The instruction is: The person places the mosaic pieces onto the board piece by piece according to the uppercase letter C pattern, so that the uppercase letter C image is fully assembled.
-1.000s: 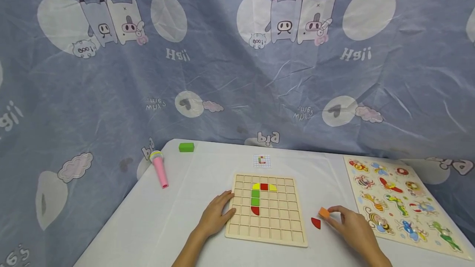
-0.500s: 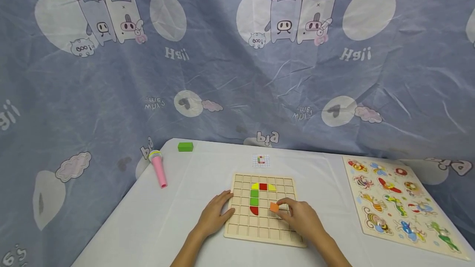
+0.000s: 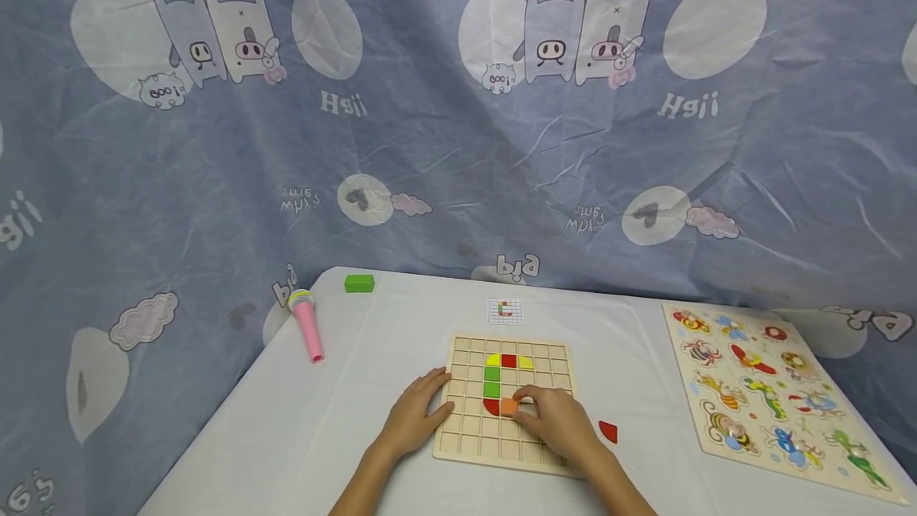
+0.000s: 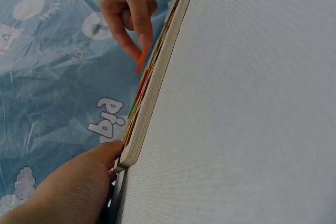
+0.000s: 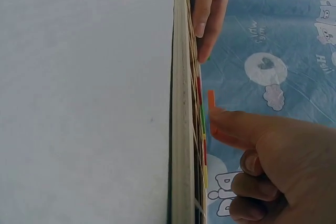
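Note:
My right hand pinches an orange square tile between thumb and forefinger, close over the wooden grid board. The right wrist view shows the orange tile held just off the board's face. In the grid, a red quarter-circle tile lies left of it, below two green tiles. Along the upper row a red square tile sits between two yellow curved tiles. My left hand rests at the board's left edge, fingertips touching it.
A loose red quarter-circle tile lies right of the board. Behind the board is a small pattern card. A pink toy microphone and a green block are at the back left; an insect puzzle board lies at right.
My right hand has carried the orange tile from beside the loose red tile leftward over the grid board, next to the red quarter-circle. The left hand stays at the board's edge.

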{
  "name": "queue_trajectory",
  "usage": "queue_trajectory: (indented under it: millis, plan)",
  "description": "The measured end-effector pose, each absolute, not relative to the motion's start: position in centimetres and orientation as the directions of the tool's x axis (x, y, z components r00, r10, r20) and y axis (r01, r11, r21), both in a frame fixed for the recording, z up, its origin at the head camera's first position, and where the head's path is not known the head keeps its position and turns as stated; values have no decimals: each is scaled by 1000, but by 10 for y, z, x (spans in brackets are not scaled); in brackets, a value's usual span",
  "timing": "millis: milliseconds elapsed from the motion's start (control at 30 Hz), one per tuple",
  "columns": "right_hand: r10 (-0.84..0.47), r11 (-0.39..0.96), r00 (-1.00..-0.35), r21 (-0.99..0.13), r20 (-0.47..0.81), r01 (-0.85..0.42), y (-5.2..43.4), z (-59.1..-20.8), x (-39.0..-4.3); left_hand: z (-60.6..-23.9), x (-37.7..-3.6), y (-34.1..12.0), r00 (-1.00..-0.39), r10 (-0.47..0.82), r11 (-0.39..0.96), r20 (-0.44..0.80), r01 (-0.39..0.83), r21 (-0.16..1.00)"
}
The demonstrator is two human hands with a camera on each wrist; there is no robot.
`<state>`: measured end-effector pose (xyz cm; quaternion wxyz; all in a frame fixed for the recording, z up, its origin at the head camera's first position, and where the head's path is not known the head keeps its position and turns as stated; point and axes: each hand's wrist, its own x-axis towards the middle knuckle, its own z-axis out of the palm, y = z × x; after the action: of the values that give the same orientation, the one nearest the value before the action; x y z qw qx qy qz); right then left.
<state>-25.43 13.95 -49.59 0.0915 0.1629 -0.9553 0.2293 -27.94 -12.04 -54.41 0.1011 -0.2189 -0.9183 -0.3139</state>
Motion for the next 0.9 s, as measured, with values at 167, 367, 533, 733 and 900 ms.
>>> queue_trajectory:
  millis: [167, 367, 533, 733, 900]
  plan:
    - [-271, 845, -930, -402, 247, -353, 139, -499, -255, -544, -279, -120, -882, 341, 704, 325, 468, 534]
    - [-268, 845, -929, -401, 254, -353, 139, -502, -256, -544, -279, -120, -882, 340, 703, 326, 469, 535]
    - [-258, 833, -939, -439, 228, -336, 142, -502, -256, -545, -280, -120, -884, 335, 706, 325, 464, 535]
    - [-214, 819, -958, -500, 192, -283, 156, -495, -245, -546, -280, -119, -885, 338, 707, 321, 463, 534]
    - [-159, 834, -968, -498, 194, -237, 179, -486, -234, -546, -280, -120, -889, 331, 710, 317, 456, 537]
